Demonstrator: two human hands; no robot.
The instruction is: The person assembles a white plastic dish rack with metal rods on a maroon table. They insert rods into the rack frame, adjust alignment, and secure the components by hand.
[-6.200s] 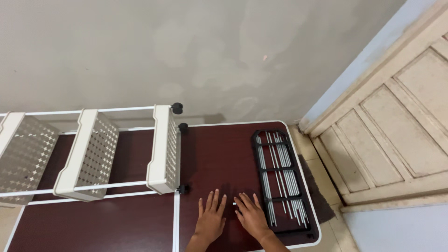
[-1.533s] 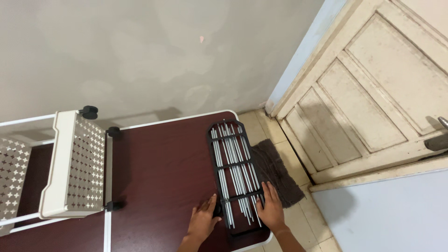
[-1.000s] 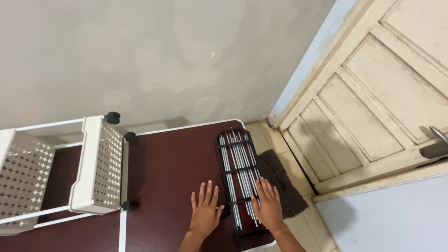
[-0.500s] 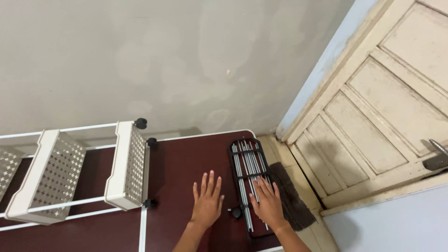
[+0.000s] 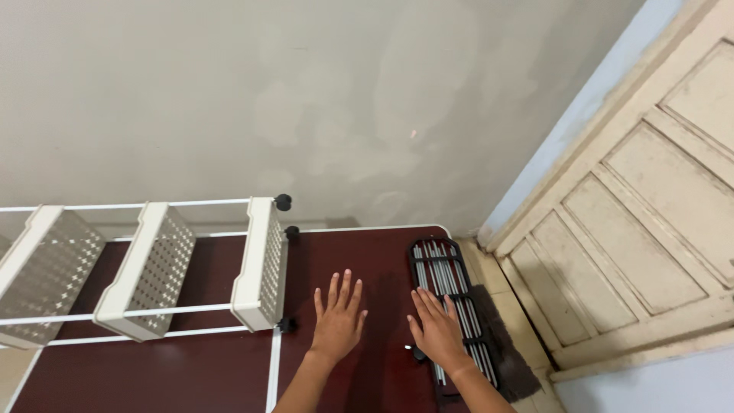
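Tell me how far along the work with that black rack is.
Done: the white three-basket cart lies assembled on the dark red table. In hand: the right hand rests flat on the black rack of metal rods; the left hand lies flat on the table. Left: no rod is lifted out.

Cart [image 5: 153,268] left; rack [image 5: 451,306] right, prob. on table [image 5: 367,252].

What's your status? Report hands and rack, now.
Left hand flat on the dark red table, fingers spread, empty. Right hand flat on the black rack of metal rods. White tiered cart lying left, clear of both.
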